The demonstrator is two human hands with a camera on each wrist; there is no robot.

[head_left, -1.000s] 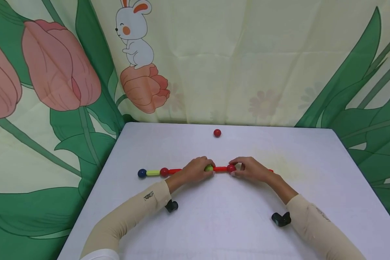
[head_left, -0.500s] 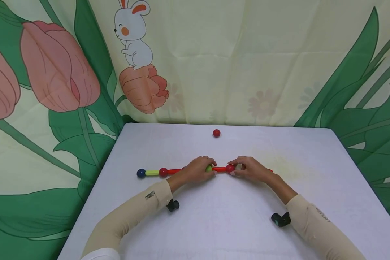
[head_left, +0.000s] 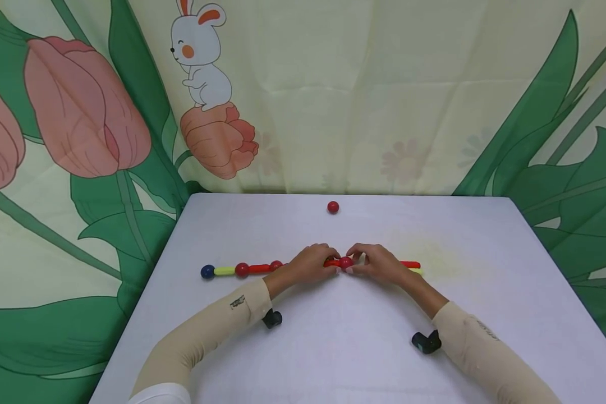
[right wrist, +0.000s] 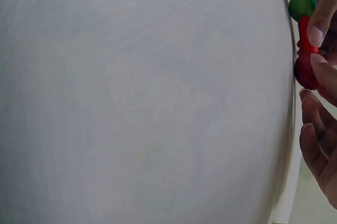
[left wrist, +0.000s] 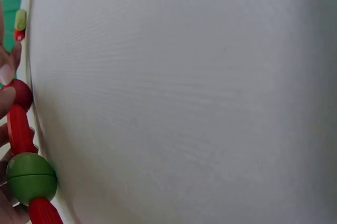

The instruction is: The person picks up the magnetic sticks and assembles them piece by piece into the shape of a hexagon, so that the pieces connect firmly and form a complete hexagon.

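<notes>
My left hand (head_left: 310, 262) closes its grip on the chain of red and yellow plastic rods joined by coloured balls (head_left: 252, 269), lying across the middle of the white tabletop (head_left: 343, 331). My fingers curl round a short red rod (left wrist: 20, 130) next to a green ball (left wrist: 30, 178). My right hand (head_left: 379, 262) pinches the red ball (head_left: 345, 262) at that rod's end, so both hands meet there. A red and yellow rod (head_left: 411, 267) pokes out beyond my right hand. A loose red ball (head_left: 333, 207) rests well apart near the far edge.
</notes>
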